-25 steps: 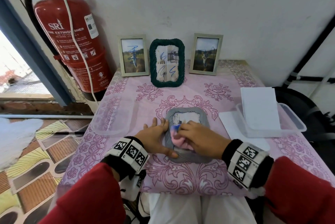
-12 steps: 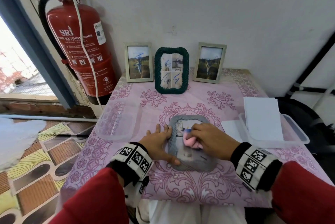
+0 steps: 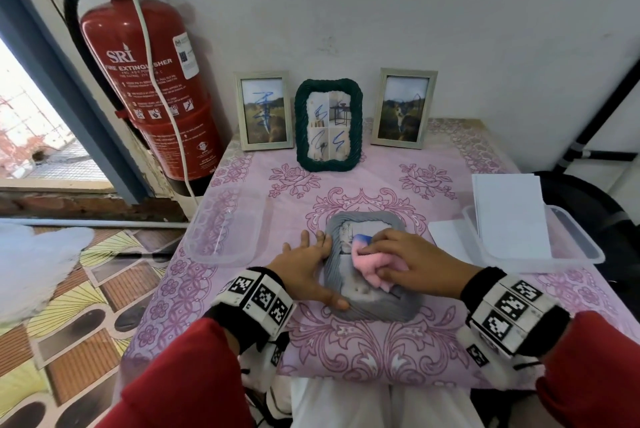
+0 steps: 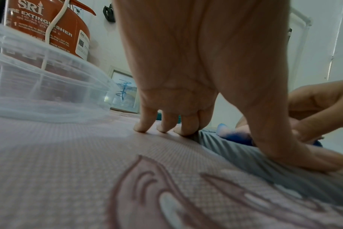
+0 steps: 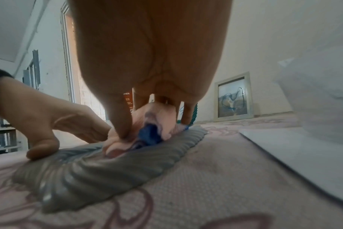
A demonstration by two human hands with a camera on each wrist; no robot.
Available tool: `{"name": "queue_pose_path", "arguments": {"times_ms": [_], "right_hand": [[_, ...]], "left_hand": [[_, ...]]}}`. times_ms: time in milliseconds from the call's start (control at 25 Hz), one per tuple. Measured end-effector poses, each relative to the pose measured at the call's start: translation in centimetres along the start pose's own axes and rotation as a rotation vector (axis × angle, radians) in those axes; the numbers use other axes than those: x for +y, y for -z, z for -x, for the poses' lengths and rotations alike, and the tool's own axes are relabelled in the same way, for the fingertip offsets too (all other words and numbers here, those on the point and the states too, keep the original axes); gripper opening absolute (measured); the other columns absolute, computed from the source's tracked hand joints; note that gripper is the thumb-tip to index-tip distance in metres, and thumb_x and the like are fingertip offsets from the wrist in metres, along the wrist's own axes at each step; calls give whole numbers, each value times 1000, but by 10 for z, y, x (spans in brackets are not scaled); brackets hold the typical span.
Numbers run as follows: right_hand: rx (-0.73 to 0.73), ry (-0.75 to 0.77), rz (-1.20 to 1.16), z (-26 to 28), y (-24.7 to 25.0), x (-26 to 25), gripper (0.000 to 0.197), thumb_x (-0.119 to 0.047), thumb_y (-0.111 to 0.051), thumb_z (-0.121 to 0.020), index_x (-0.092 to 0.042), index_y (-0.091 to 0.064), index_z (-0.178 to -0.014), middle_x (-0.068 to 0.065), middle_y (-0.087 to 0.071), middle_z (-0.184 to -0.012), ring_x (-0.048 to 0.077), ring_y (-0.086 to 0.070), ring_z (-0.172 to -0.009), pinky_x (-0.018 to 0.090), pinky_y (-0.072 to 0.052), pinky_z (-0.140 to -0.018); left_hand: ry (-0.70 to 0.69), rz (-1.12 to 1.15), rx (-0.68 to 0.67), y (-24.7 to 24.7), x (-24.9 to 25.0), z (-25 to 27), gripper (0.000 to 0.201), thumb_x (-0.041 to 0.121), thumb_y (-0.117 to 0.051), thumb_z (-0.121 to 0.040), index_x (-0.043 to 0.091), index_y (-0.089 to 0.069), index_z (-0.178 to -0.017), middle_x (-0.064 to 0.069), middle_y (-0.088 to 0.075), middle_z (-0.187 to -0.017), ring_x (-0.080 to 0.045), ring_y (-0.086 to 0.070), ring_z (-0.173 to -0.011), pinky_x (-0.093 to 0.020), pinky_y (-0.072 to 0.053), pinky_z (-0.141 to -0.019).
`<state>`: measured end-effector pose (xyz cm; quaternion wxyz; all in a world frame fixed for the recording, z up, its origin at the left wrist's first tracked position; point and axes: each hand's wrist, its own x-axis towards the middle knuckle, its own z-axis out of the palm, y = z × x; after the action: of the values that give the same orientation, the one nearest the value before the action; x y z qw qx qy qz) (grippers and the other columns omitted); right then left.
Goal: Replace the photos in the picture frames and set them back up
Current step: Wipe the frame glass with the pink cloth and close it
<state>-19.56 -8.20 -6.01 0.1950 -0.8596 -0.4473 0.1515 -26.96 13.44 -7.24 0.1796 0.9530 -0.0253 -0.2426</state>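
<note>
Nearby, clear tub [image 3: 221, 226], extinguisher [image 3: 152, 88].

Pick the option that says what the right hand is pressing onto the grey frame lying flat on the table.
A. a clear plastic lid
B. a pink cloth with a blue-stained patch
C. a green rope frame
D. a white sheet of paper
B: the right hand grips a bunched pink cloth with a blue patch, pressed on the grey frame.

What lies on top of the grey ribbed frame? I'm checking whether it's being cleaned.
A pink cloth stained blue, held by the right hand, lies on the grey ribbed frame; the left hand's thumb presses its edge. The cloth hides part of the picture.
</note>
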Motion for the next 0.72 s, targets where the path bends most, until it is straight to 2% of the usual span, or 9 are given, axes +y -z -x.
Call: {"name": "queue_pose_path", "arguments": {"times_ms": [120, 200, 240, 320, 400, 480, 560, 640, 720], "right_hand": [[-18, -40, -107, 10, 2, -1, 52, -23, -62, -87, -20, -43, -136, -4, -52, -128, 6, -50, -110, 11, -36, -88], [-35, -105, -261, 16, 2, -2, 50, -10, -51, -89, -20, -37, -137, -5, -50, -130, 4, -48, -111, -1, -33, -81], [-23, -131, -345, 19, 2, -4, 49, -3, -44, -90, -19, -38, -135, -4, -49, -131, 5, -48, -114, -2, -32, -84], [87, -148, -409, 21, -1, -7, 45, 6, -37, -90, -14, -50, -129, 1, -52, -128, 13, -46, -119, 8, -32, -96], [244, -121, -263, 20, -5, -10, 39, 6, -40, -90, -10, -60, -120, 6, -54, -120, 18, -43, -117, 16, -28, -98], [381, -117, -163, 19, -7, -12, 33, -1, -52, -87, -12, -61, -117, 5, -48, -112, 16, -41, -109, 17, -29, -93], [486, -202, -164, 19, -7, -9, 33, -12, -61, -83, -14, -57, -116, 2, -42, -105, 13, -45, -96, 20, -35, -87], [481, -343, -250, 19, -9, -7, 32, -19, -63, -83, -12, -54, -112, 2, -47, -91, 15, -50, -78, 25, -41, -74], [441, -428, -413, 16, -11, -9, 27, -27, -59, -88, -11, -54, -109, 4, -54, -74, 18, -53, -69, 29, -40, -67]], "left_hand": [[2, 12, -3, 0, 0, 1, 122, 59, -71, -68, 13, 9, -149, -8, 10, -158, -29, 16, -144, -54, 5, -117], [6, 11, -5, 0, 1, 2, 122, 59, -70, -69, 13, 9, -149, -7, 10, -158, -28, 17, -144, -54, 5, -117], [9, 13, -7, 1, 1, 3, 122, 59, -70, -69, 13, 9, -149, -7, 11, -158, -28, 17, -144, -54, 5, -117], [11, 17, -14, 2, 2, 5, 121, 59, -69, -70, 13, 11, -148, -8, 12, -158, -28, 18, -144, -54, 6, -117], [11, 15, -19, 2, 4, 6, 120, 59, -68, -71, 13, 12, -148, -8, 13, -158, -28, 18, -144, -53, 6, -117], [10, 14, -19, 3, 5, 8, 120, 58, -68, -71, 12, 11, -148, -8, 13, -158, -28, 18, -144, -53, 6, -117], [9, 21, -13, 3, 6, 8, 119, 58, -68, -72, 12, 11, -148, -8, 13, -157, -28, 19, -143, -53, 6, -117], [12, 21, -5, 2, 6, 10, 119, 57, -68, -72, 12, 11, -148, -9, 13, -158, -28, 18, -143, -53, 6, -117], [13, 16, -4, 2, 7, 10, 119, 57, -68, -72, 12, 11, -148, -9, 13, -157, -28, 18, -144, -53, 5, -117]]}}
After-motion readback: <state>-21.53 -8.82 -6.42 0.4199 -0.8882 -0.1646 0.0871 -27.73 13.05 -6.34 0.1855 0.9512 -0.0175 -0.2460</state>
